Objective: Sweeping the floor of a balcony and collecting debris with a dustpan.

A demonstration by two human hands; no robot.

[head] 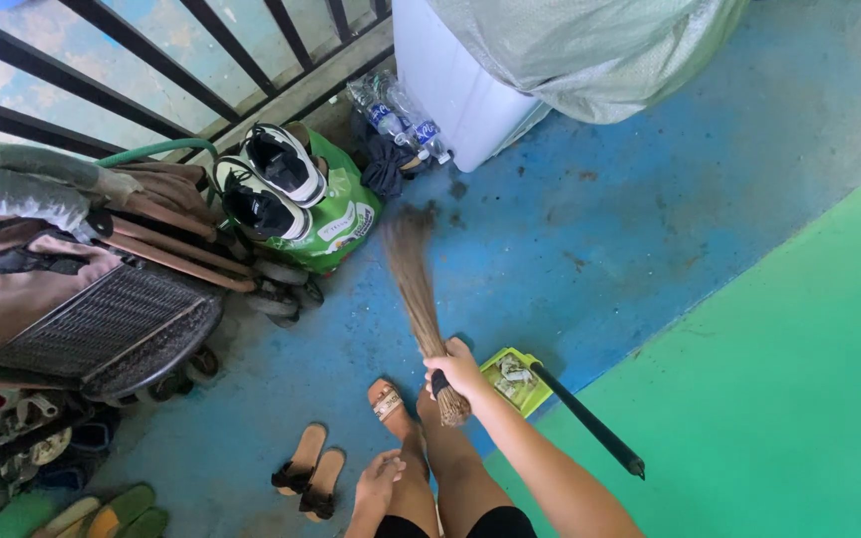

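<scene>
My right hand is shut around the bound end of a stick broom, whose brown bristles fan out over the blue floor toward a green bag. My left hand rests on my left knee with its fingers loosely apart, holding nothing. A yellow-green dustpan with scraps in it lies just right of the broom hand, its black handle running down to the right. My foot in a tan sandal stands below the broom.
A folded stroller fills the left side. Black-and-white sneakers sit on a green bag. Plastic bottles lie by a white appliance under a cover. Loose brown sandals are near my feet.
</scene>
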